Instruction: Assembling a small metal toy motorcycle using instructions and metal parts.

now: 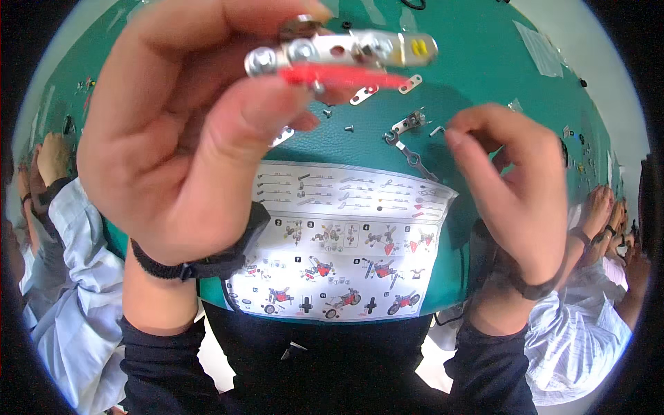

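Observation:
Raised close to the camera, my left hand [207,131] pinches a toy-model assembly between thumb and fingers. It has a silver perforated metal strip [339,50] with bolts through it, a red flat piece [339,75] below and a yellow mark at the right end; motion blurs it slightly. To the right, my right hand [515,180] has thumb and index finger closed on a small L-shaped hex key [437,130], its bent end showing past the fingertips. Left of that key, a small metal sub-assembly [408,123] lies on the table near a flat spanner [415,160].
A printed instruction sheet [346,238] lies at the table's near edge. Loose screws [348,128] and perforated strips [410,84] are scattered on the green tabletop [477,62]. A clear plastic bag [539,50] lies far right. Other people sit on both sides, arms at the table.

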A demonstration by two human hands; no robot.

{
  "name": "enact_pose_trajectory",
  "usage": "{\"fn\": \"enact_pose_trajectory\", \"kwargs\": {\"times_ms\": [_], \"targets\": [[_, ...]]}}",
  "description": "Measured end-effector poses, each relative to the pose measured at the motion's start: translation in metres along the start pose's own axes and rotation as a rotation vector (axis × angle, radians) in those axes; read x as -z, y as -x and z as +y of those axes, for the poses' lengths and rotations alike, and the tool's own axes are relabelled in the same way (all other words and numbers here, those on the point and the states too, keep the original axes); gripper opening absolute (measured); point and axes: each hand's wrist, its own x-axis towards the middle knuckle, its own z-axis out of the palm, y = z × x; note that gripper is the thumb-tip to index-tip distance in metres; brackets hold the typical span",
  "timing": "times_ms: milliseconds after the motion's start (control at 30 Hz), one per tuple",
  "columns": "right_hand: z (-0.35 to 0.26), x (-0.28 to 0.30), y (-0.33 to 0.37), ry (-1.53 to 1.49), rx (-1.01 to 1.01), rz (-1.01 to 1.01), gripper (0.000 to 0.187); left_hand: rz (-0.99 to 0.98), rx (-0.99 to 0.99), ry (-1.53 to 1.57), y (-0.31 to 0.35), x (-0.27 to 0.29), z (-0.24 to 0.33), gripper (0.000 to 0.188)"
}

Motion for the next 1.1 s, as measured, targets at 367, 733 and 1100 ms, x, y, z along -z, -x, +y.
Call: {"fn": "enact_pose_trajectory", "kwargs": {"times_ms": [367,733,1100], "targets": [[0.022,-0.014,-0.008,0.303,0.011,0.008,0.019,-0.072,0.259,0.183,-0.007,-0.011,-0.003,0.032],[0.025,0.005,-0.006,-0.189,0.198,0.076,0.023,-0.079,0.499,0.41,-0.009,-0.022,-0.003,0.033],[-0.018,-0.032,0.009,-0.296,0.489,0.313,0.017,-0.076,0.564,0.325,-0.014,-0.029,0.018,0.032]]}}
